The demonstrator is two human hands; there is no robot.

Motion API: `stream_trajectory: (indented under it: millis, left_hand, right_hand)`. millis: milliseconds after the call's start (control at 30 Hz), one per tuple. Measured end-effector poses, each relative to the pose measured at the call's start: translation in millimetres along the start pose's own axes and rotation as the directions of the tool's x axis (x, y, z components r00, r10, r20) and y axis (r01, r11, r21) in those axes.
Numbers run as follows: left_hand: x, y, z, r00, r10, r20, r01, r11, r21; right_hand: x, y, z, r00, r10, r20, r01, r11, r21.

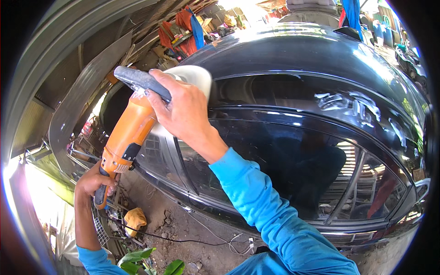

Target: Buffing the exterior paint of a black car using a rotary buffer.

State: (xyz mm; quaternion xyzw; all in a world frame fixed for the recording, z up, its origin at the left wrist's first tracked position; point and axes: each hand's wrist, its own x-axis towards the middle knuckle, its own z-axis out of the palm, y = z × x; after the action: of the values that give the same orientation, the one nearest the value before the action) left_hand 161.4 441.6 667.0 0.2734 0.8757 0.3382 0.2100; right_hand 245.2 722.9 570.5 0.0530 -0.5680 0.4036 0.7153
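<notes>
An orange power polisher (130, 124) is held in both hands against a black car (275, 52). My left hand (95, 181) wraps around its rear handle, low on the left. Around the dark front grip my right hand (181, 107) is closed, its thumb and fingers on the bar. The round white pad (196, 79) lies at the roof's edge above the side windows, partly hidden behind my right hand. White smears of paste (348, 104) mark the dark strip along the roof, to the right of the pad.
A black power cord (169, 239) runs from the polisher over the dirt floor to a white plug (250, 245). Below are a yellow bag (135, 220) and a green plant (137, 260). A corrugated metal wall rises at left; cluttered shelves (183, 36) stand beyond the car.
</notes>
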Motion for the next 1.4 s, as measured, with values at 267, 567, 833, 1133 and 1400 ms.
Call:
stream_trajectory:
  millis: [267, 567, 833, 1133, 1400]
  left_hand:
    - [48, -54, -53, 0.998, -0.063, -0.018, 0.061, 0.989, -0.134]
    - [37, -97, -59, 0.996, 0.0, -0.088, -0.014, 0.988, -0.152]
    - [36, -95, -54, 0.997, -0.006, -0.077, -0.002, 0.995, -0.101]
    - [24, -110, -41, 0.993, -0.055, -0.107, 0.034, 0.982, -0.186]
    - [-20, -80, 22, 0.992, 0.064, -0.107, -0.071, 0.995, -0.066]
  right_hand:
    - [2, 46, 86, 0.998, -0.006, 0.061, 0.006, 1.0, 0.005]
    - [-29, 18, 80, 0.992, -0.015, 0.124, 0.013, 1.0, 0.013]
    - [-40, 28, 91, 0.997, -0.056, 0.055, 0.054, 0.998, 0.021]
    - [-50, 21, 88, 0.992, -0.058, 0.116, 0.052, 0.997, 0.054]
    - [-65, -23, -10, 0.995, -0.084, 0.046, 0.084, 0.996, -0.005]
